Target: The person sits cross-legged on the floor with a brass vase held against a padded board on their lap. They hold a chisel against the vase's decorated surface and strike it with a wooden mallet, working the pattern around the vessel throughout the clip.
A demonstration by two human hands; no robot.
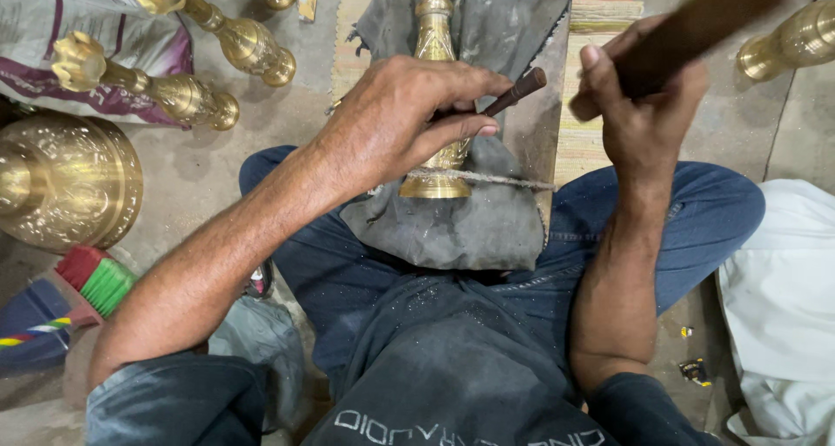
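loose brass stems (178, 93): lying on the floor at far left, well clear of the work.
left hand (396, 120): grip closed around a dark chisel (515, 91), tip set on the brass stand (439, 107).
brass stand: lies along grey cloth (487, 224) across the lap, cord (487, 180) over its base.
right hand (648, 107): grip wrapped tight on a dark wooden mallet (687, 33), raised and blurred.
risk: off-centre blow could skid the chisel, scar the brass or catch left-hand fingers.
risk: only cord and lap seem to restrain the stand; it could roll.
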